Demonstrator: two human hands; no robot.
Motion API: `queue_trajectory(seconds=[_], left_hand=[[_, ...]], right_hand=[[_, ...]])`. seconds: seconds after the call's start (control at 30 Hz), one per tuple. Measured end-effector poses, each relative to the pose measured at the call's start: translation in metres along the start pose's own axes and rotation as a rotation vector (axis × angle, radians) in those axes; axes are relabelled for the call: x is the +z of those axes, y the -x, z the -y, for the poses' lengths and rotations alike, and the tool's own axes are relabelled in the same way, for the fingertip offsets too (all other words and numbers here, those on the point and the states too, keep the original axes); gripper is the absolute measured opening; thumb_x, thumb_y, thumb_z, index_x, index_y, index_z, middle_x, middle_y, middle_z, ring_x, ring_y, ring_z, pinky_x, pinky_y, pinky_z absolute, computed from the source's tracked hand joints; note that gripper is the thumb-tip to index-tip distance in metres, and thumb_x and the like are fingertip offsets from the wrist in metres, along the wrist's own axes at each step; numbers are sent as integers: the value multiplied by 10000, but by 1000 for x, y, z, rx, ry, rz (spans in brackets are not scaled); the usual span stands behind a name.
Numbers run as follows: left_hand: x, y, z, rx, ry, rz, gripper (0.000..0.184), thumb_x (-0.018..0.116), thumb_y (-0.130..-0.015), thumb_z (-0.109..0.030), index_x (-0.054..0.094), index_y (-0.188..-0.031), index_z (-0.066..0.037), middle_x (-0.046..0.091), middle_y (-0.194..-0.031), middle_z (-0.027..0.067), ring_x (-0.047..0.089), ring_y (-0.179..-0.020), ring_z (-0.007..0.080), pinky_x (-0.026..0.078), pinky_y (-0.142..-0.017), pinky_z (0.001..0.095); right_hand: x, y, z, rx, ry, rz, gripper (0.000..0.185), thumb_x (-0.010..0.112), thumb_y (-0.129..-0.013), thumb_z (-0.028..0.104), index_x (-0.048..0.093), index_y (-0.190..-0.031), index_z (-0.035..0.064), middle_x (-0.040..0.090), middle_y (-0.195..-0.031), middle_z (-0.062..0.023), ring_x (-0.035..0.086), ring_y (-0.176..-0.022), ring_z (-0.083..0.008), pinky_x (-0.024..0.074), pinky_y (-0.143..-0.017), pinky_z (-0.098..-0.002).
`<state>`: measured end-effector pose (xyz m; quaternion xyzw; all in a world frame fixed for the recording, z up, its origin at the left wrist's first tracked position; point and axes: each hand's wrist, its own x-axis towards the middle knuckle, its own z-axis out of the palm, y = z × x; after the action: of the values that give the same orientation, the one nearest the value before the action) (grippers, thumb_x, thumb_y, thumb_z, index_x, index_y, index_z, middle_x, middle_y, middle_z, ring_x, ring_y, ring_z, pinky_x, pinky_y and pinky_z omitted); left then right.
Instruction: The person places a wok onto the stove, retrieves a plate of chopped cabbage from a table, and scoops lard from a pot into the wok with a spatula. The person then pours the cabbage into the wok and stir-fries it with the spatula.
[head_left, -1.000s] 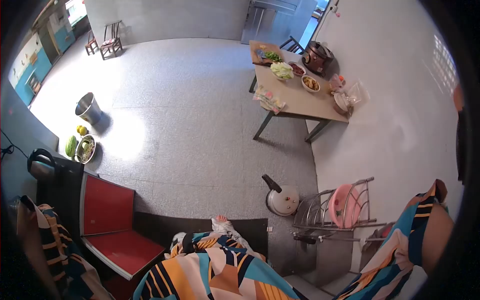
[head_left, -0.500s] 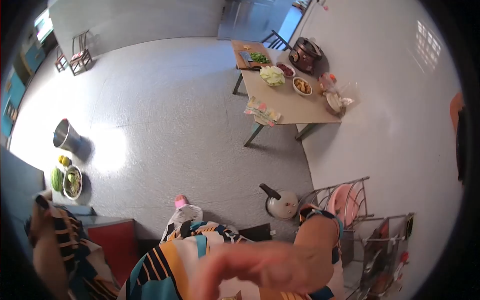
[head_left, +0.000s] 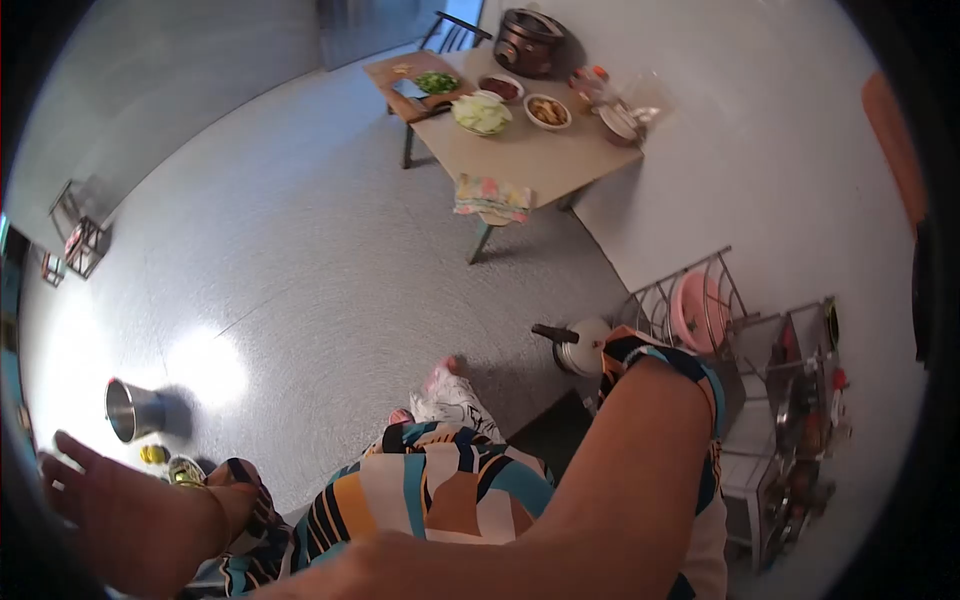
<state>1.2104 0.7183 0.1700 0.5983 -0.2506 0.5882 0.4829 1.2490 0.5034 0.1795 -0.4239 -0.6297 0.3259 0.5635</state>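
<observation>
At the lower left, my left hand [head_left: 130, 520] is raised with its fingers stretched out and holds nothing. Just beyond it on the floor are a metal bucket [head_left: 135, 410] and a partly hidden bowl of vegetables [head_left: 187, 468]. My right forearm crosses in front of my patterned clothing [head_left: 440, 490]. The back of my right hand [head_left: 360, 568] shows at the bottom edge, but its fingers are out of sight, so what they touch is hidden.
Ahead stands a table [head_left: 560, 170] bearing sliced greens [head_left: 482, 114], a bowl of brown food [head_left: 548, 112], a cutting board [head_left: 415, 75] and an electric cooker [head_left: 530, 43]. A pressure cooker [head_left: 582, 347] and a rack with a pink basin [head_left: 697, 310] stand at right.
My view has turned and tilted. The left hand has come up into view with spread fingers; the right hand has dropped lower and left, its fingers leaving the frame.
</observation>
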Motion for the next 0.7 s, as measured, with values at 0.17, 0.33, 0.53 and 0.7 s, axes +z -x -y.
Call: queue_trajectory(seconds=[0.17, 0.33, 0.53, 0.7], left_hand=[[30, 24, 86, -321, 20, 313, 312, 418, -723, -122, 474, -1009, -10, 501, -913, 137, 471, -850, 231, 342, -734, 331], [75, 19, 149, -503, -2, 420, 283, 437, -636, -52, 531, -882, 51, 542, -755, 157, 518, -684, 218, 407, -603, 282], [120, 4, 231, -620, 84, 698, 231, 502, -622, 40, 574, -841, 36, 585, -756, 148, 580, -681, 225, 444, -608, 285], [159, 36, 305, -748, 191, 782, 188, 525, -722, 25, 586, -897, -10, 595, -773, 102, 588, -707, 185, 455, -629, 261]], right_hand=[[-35, -6, -26, -6, 76, -55, 289, 508, -769, 276, 522, -953, 54, 477, -843, -99, 458, -719, -168, 404, -626, -285], [-113, -10, -33, 24, 192, -89, 279, 508, -769, 261, 525, -945, 46, 495, -812, -98, 474, -690, -165, 408, -599, -278], [-202, -9, -24, 160, 394, -106, 267, 508, -769, 244, 529, -935, 36, 515, -775, -97, 493, -654, -161, 413, -566, -269], [-259, -4, -21, 303, 546, -201, 257, 507, -768, 229, 533, -927, 28, 532, -744, -96, 509, -625, -157, 417, -539, -262]])
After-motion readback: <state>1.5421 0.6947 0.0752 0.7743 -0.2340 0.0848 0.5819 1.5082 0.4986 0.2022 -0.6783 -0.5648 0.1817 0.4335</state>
